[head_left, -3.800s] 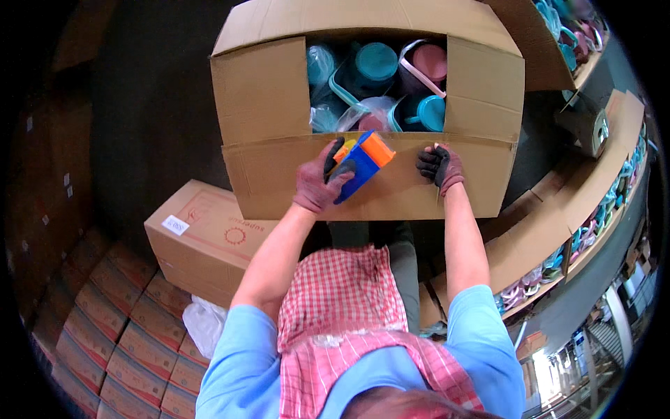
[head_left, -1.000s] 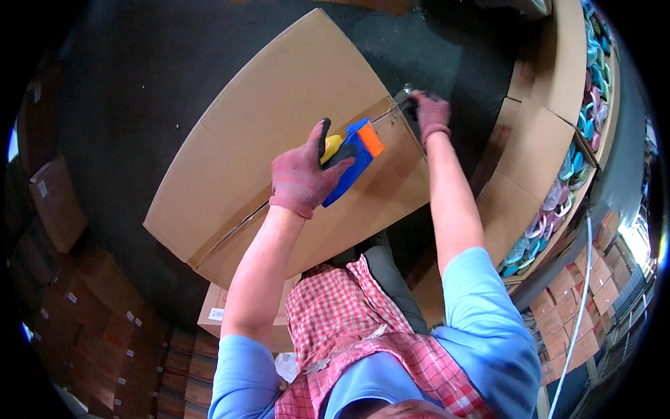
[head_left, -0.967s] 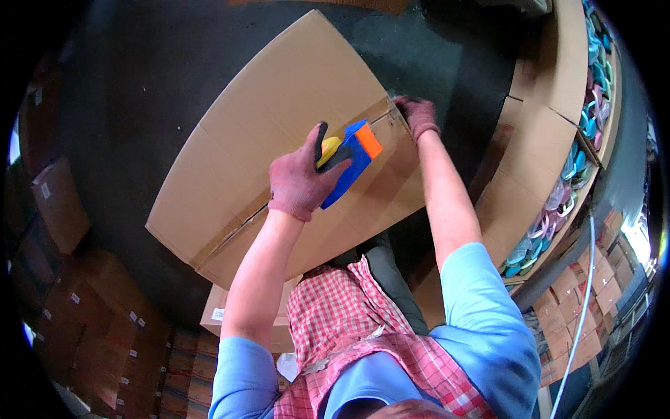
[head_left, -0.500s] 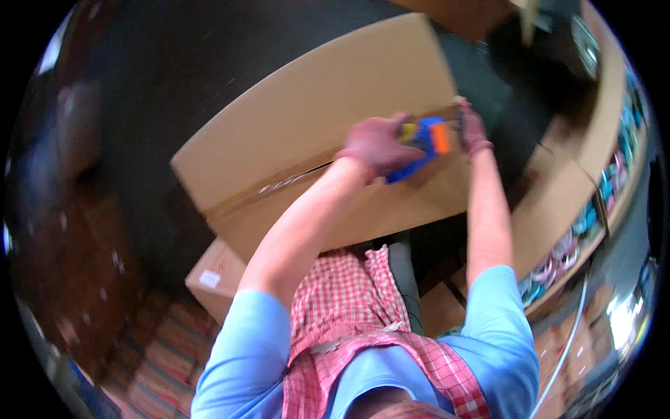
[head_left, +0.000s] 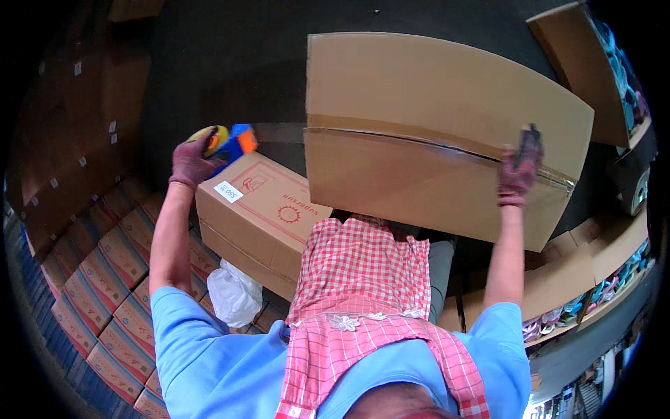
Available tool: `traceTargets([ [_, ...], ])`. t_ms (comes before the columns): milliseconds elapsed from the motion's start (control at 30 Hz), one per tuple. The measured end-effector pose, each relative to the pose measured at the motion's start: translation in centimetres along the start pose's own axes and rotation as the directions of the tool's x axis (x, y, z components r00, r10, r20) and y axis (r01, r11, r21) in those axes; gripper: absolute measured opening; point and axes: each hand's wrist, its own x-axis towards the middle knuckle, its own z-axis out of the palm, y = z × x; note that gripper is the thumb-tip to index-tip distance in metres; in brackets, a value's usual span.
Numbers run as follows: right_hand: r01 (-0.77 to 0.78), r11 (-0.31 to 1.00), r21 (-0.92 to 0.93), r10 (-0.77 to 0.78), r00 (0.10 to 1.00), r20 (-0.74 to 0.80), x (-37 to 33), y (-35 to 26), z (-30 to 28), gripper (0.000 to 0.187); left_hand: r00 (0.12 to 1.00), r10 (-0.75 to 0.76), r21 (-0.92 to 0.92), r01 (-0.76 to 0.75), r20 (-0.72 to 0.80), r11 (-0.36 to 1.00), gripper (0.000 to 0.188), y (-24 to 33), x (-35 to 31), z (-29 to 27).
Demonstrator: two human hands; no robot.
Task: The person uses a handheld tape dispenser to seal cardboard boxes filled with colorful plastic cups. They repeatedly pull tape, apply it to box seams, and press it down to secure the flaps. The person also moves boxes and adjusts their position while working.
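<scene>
A large brown cardboard box (head_left: 447,87) lies in front of me, a band of tape along the seam of its top face. My left hand (head_left: 193,164), in a dark red glove, is closed around a blue tape dispenser (head_left: 230,148) with an orange part and a yellow roll. It is held out beyond the box's left end. A strip of tape (head_left: 283,133) stretches from the dispenser towards that end. Near the box's right end my gloved right hand (head_left: 520,171) lies over the seam, fingers stretched out and holding nothing.
A smaller printed carton (head_left: 262,199) stands just below the dispenser, a white plastic bag (head_left: 234,295) beside it. Rows of stacked cartons (head_left: 105,307) fill the lower left. At the right, open cardboard boxes (head_left: 558,286) hold pink and turquoise items.
My left hand has carried the tape dispenser from the box's right end leftwards past its left end. My right hand has moved from the box's edge onto its top. The view has turned.
</scene>
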Motion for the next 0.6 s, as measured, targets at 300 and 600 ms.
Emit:
traceTargets([
  [300,-0.028,0.975,-0.22,0.112,0.92,0.376,-2.3,-12.0,9.1,0.067,0.983,-0.085,0.172,0.057,0.162,0.983,0.065,4.1,8.3,10.5],
  [600,-0.141,0.984,-0.113,0.175,0.893,0.415,2.4,-10.7,7.6,0.058,0.971,-0.077,-0.388,0.162,0.226,0.907,0.068,14.8,12.8,20.2],
])
